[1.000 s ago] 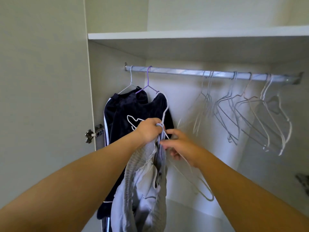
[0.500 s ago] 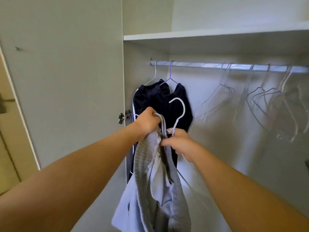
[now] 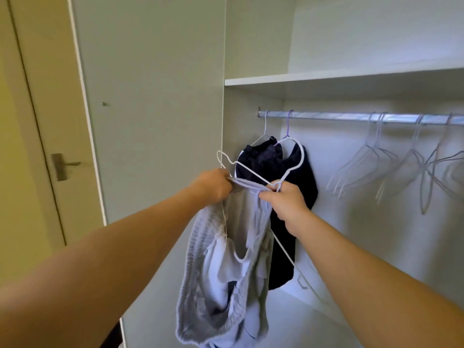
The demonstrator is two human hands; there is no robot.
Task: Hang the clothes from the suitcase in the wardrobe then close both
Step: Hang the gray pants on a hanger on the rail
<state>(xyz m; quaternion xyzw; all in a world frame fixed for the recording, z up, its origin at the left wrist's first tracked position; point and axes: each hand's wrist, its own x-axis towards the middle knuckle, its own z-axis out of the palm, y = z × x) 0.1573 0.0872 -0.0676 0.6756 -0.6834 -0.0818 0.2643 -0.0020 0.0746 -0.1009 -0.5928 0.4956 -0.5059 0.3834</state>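
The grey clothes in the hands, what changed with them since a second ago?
The left hand and the right hand have pulled apart, stretching the waistband of the grey clothes between them over the white hanger. Both still grip the cloth; the right hand also holds the hanger. The dark clothes still hang on the rail.
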